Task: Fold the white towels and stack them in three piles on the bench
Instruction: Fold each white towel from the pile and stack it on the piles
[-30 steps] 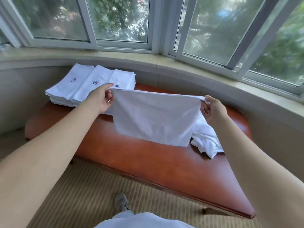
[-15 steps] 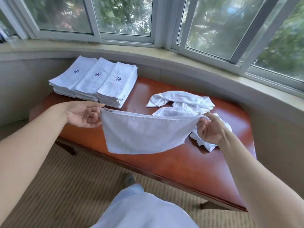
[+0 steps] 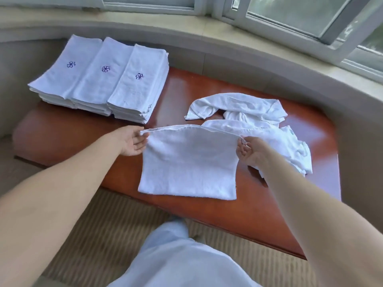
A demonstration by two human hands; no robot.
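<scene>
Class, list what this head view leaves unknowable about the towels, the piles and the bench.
- Count in each pile: layers too thin and blurred in the head view.
- How many loose towels: crumpled together, partly behind the held towel and right hand.
- Bench legs: hidden under its top.
- Left hand fingertips: behind the towel's corner.

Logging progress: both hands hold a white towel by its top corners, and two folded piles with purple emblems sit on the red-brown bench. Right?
Not two: the head view shows three folded piles on the red-brown bench. The left hand and right hand do hold the white towel by its top corners.
</scene>
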